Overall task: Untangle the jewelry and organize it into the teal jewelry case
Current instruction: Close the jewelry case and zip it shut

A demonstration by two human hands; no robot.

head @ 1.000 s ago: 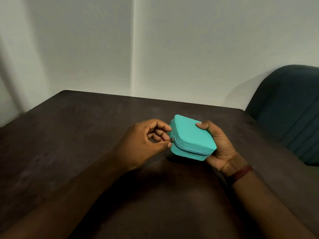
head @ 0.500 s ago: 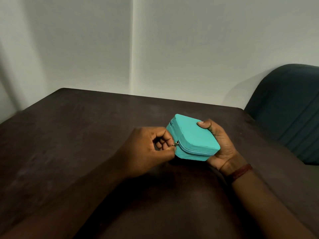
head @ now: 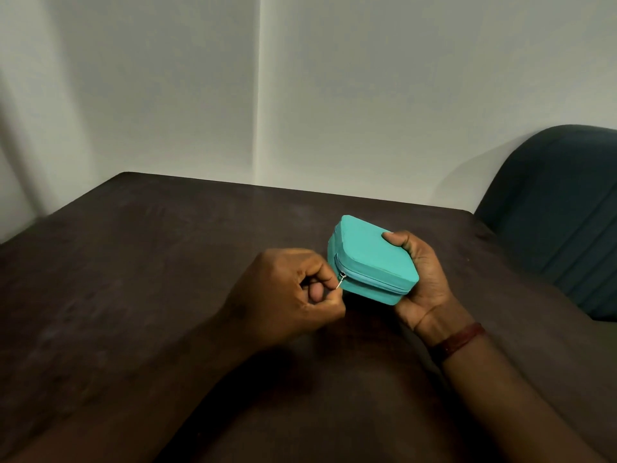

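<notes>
One teal jewelry case (head: 374, 262) is held tilted over the dark brown worktop (head: 133, 262), right of its middle, and the zipper on the near side looks closed. The right hand (head: 421, 282) grips the case from the right, with the thumb on the lid and the fingers hidden under it. The left hand (head: 287, 295) pinches the small metal zipper pull (head: 340, 281) at the near left corner, its other fingers curled. A dark red wristband (head: 457, 339) sits on the right wrist. A dark chair (head: 554, 212) stands at the right, before a pale wall.
</notes>
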